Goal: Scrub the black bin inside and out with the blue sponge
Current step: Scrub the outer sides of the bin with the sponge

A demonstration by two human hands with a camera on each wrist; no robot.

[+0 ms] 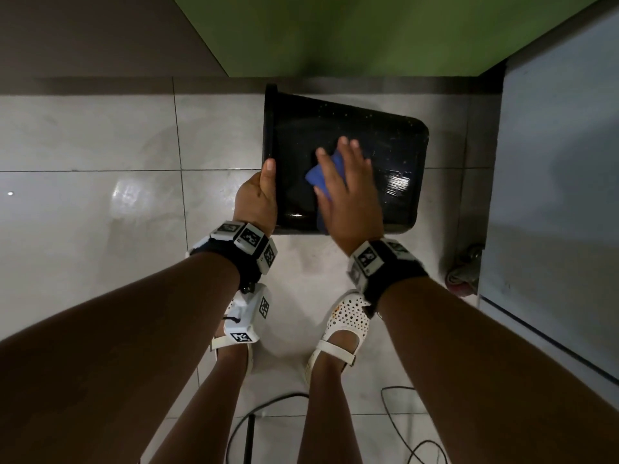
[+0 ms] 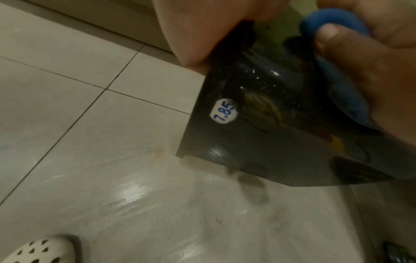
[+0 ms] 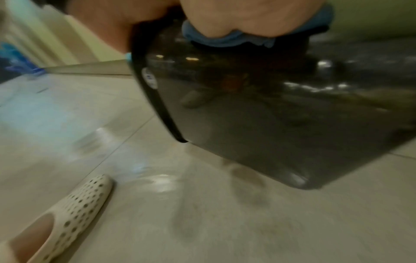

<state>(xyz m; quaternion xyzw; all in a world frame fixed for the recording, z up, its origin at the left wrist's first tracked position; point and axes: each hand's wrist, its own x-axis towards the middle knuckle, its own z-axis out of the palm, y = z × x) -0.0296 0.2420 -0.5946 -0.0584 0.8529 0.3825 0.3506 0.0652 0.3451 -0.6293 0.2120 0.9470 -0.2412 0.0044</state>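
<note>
The black bin [image 1: 385, 145] is tipped on its side over the tiled floor, mouth to the left and base to the right. My left hand [image 1: 264, 182] grips its rim, thumb on the outside; the other fingers are hidden. On the upturned outer wall lies the blue sponge [image 1: 316, 175], and my right hand [image 1: 348, 182] presses it down with fingers spread. In the left wrist view the right thumb digs into the sponge [image 2: 346, 99] against the wet bin [image 2: 270, 142]. The right wrist view shows the sponge [image 3: 225, 40] bulging under my palm on the bin [image 3: 270, 115].
The pale floor tiles [image 1: 100, 195] are wet and glossy below the bin. A green wall [image 1: 368, 35] stands behind it. A grey cabinet [image 1: 552, 162] with a caster wheel [image 1: 464, 272] is at the right. My white perforated sandals [image 1: 348, 316] and cables [image 1: 402, 430] are near.
</note>
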